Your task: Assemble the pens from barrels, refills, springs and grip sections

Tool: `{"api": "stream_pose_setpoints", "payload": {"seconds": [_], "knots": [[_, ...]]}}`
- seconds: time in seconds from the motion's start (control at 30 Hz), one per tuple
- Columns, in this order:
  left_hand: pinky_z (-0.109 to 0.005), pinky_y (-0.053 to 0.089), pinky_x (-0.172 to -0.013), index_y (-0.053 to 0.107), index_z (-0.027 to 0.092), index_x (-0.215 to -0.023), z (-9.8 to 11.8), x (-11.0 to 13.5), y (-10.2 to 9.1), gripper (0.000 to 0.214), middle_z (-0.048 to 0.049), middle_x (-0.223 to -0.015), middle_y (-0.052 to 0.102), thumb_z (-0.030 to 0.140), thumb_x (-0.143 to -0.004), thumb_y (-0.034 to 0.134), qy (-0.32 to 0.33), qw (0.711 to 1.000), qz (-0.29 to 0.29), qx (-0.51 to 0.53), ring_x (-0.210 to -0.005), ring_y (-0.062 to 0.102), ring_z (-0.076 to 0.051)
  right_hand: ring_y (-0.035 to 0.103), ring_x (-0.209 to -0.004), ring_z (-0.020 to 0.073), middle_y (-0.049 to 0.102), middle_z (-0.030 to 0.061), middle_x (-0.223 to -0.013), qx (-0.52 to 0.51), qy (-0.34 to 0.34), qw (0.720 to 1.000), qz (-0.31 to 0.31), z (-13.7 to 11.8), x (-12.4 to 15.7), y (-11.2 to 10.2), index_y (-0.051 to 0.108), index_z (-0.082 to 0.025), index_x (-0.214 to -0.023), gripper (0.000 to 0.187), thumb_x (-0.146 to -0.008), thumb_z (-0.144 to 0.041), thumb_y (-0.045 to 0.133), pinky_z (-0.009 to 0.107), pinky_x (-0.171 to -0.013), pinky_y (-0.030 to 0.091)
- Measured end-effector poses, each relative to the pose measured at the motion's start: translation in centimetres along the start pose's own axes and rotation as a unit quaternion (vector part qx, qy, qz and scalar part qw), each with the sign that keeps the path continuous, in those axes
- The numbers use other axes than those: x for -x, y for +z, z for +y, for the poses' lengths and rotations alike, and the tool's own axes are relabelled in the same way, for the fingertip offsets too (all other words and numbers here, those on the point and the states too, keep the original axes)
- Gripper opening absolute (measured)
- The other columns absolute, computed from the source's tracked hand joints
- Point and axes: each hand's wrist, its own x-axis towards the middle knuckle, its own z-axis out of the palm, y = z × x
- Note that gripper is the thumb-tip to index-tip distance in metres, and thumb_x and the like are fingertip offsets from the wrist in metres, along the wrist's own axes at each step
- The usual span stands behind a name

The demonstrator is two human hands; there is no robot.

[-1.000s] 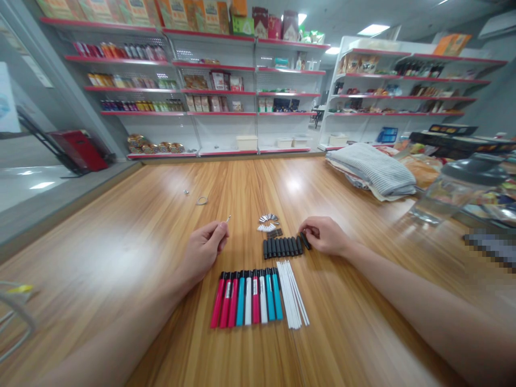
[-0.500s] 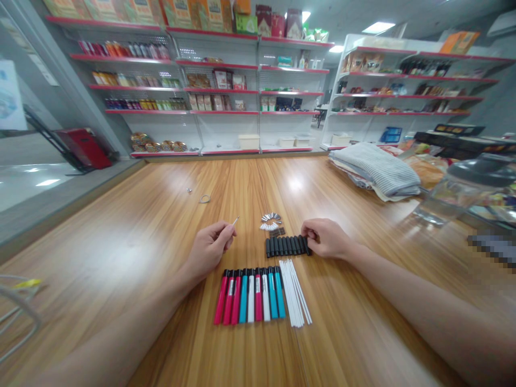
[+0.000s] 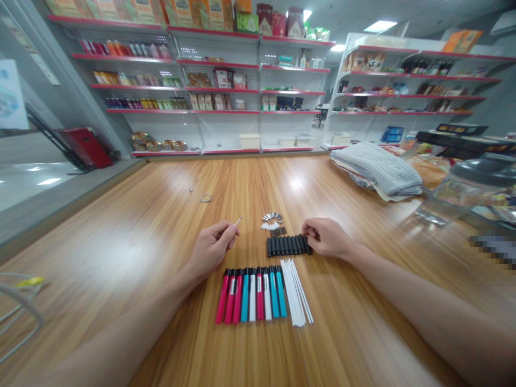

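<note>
My left hand (image 3: 213, 248) is closed in a pinch on a small thin white tip (image 3: 237, 220) that pokes out up and to the right. My right hand (image 3: 327, 237) is curled, its fingertips pressed on the right end of a row of several black pen caps (image 3: 287, 245). In front of the hands lies a row of red, teal and white pen barrels (image 3: 250, 294), with a bundle of thin white refill tubes (image 3: 297, 292) to its right. Beyond the caps lie small silver and white tips (image 3: 271, 221) and a dark small-parts cluster (image 3: 278, 231).
The wooden table (image 3: 141, 231) carries a small ring (image 3: 205, 198) and a tiny metal piece (image 3: 190, 189) farther back. Folded striped cloth (image 3: 377, 170) and a clear jar with a dark lid (image 3: 459, 189) sit at right. Store shelves stand behind.
My right hand pushed the loose black cap at the right end in against the row. My left hand rose slightly toward the right with the thin tip.
</note>
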Motion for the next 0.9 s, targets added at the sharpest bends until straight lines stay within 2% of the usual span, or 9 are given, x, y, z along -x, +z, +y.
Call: {"api": "stream_pose_setpoints", "payload": {"seconds": [0.1, 0.17, 0.2, 0.3, 0.37, 0.47, 0.63, 0.73, 0.9], "knots": [[-0.018, 0.031, -0.045, 0.064, 0.016, -0.089, 0.2, 0.0, 0.2, 0.029, 0.0033, -0.056, 0.047, 0.041, -0.089, 0.049, 0.018, 1.0, 0.009, -0.022, -0.048, 0.039, -0.007, 0.05, -0.06, 0.0143, 0.054, -0.0002, -0.065, -0.011, -0.005, 0.995, 0.102, -1.3, -0.4, 0.2, 0.06, -0.019, -0.085, 0.018, -0.071, -0.011, 0.051, 0.027, -0.06, 0.039], [-0.018, 0.035, -0.049, 0.066, 0.016, -0.095, 0.4, 0.1, 0.5, 0.03, 0.0023, -0.058, 0.05, 0.04, -0.088, 0.05, 0.044, 0.997, 0.022, -0.065, -0.051, 0.044, -0.008, 0.055, -0.076, 0.0201, 0.059, 0.0051, -0.077, 0.005, -0.037, 0.98, 0.197, -3.5, -0.8, 0.4, 0.061, -0.018, -0.093, 0.021, -0.074, -0.013, 0.054, 0.033, -0.072, 0.043], [-0.018, 0.037, -0.052, 0.067, 0.017, -0.096, 0.4, 0.1, 0.6, 0.03, 0.0012, -0.06, 0.054, 0.039, -0.089, 0.05, 0.065, 0.993, 0.023, -0.097, -0.055, 0.047, -0.009, 0.055, -0.085, 0.023, 0.061, 0.0078, -0.087, 0.009, -0.07, 0.975, 0.213, -4.8, -1.0, 0.6, 0.06, -0.017, -0.101, 0.026, -0.076, -0.015, 0.055, 0.037, -0.078, 0.043], [-0.021, 0.043, -0.063, 0.07, 0.019, -0.095, 0.4, 0.3, 0.8, 0.026, -0.0029, -0.073, 0.063, 0.035, -0.089, 0.051, 0.162, 0.966, -0.014, -0.201, -0.066, 0.055, -0.012, 0.052, -0.103, 0.0268, 0.06, 0.0114, -0.112, 0.023, -0.151, 0.971, 0.186, -8.7, -1.2, 1.0, 0.051, -0.019, -0.125, 0.044, -0.082, -0.022, 0.058, 0.043, -0.088, 0.04], [-0.022, 0.042, -0.065, 0.07, 0.019, -0.095, 0.3, 0.5, 0.9, 0.024, -0.0038, -0.074, 0.063, 0.032, -0.089, 0.05, 0.222, 0.94, -0.06, -0.253, -0.067, 0.055, -0.012, 0.052, -0.104, 0.0254, 0.061, 0.0085, -0.113, 0.043, -0.183, 0.969, 0.158, -10.0, -1.0, 1.2, 0.053, -0.022, -0.124, 0.039, -0.085, -0.023, 0.058, 0.042, -0.087, 0.038], [-0.021, 0.04, -0.06, 0.069, 0.021, -0.101, 0.1, 0.6, 0.8, 0.025, -0.0039, -0.07, 0.061, 0.031, -0.09, 0.05, 0.272, 0.905, -0.103, -0.31, -0.062, 0.052, -0.011, 0.053, -0.096, 0.0219, 0.066, 0.0046, -0.101, 0.051, -0.21, 0.965, 0.145, -10.0, -0.6, 1.4, 0.061, -0.024, -0.112, 0.025, -0.087, -0.022, 0.057, 0.04, -0.085, 0.036], [-0.022, 0.041, -0.059, 0.068, 0.022, -0.104, -0.1, 0.8, 0.6, 0.026, -0.0055, -0.072, 0.063, 0.033, -0.09, 0.049, 0.319, 0.864, -0.114, -0.374, -0.063, 0.055, -0.012, 0.053, -0.085, 0.0187, 0.067, 0.0024, -0.086, 0.039, -0.228, 0.964, 0.129, -9.1, -0.3, 1.8, 0.065, -0.023, -0.099, 0.013, -0.088, -0.024, 0.058, 0.037, -0.081, 0.035], [-0.022, 0.042, -0.059, 0.068, 0.021, -0.101, 0.1, 1.0, 0.6, 0.025, -0.0056, -0.072, 0.064, 0.033, -0.091, 0.048, 0.322, 0.857, -0.118, -0.385, -0.064, 0.056, -0.012, 0.053, -0.082, 0.0183, 0.067, 0.0018, -0.084, 0.022, -0.227, 0.964, 0.139, -9.1, -0.3, 1.9, 0.065, -0.024, -0.095, 0.01, -0.087, -0.024, 0.058, 0.037, -0.08, 0.036], [-0.023, 0.043, -0.062, 0.069, 0.021, -0.096, 0.3, 1.2, 0.7, 0.022, -0.0056, -0.074, 0.065, 0.029, -0.09, 0.049, 0.313, 0.869, -0.13, -0.362, -0.066, 0.058, -0.013, 0.053, -0.079, 0.0179, 0.068, 0.0013, -0.082, -0.005, -0.223, 0.962, 0.156, -9.1, -0.3, 1.8, 0.065, -0.023, -0.088, 0.007, -0.085, -0.022, 0.059, 0.038, -0.079, 0.036]]}}
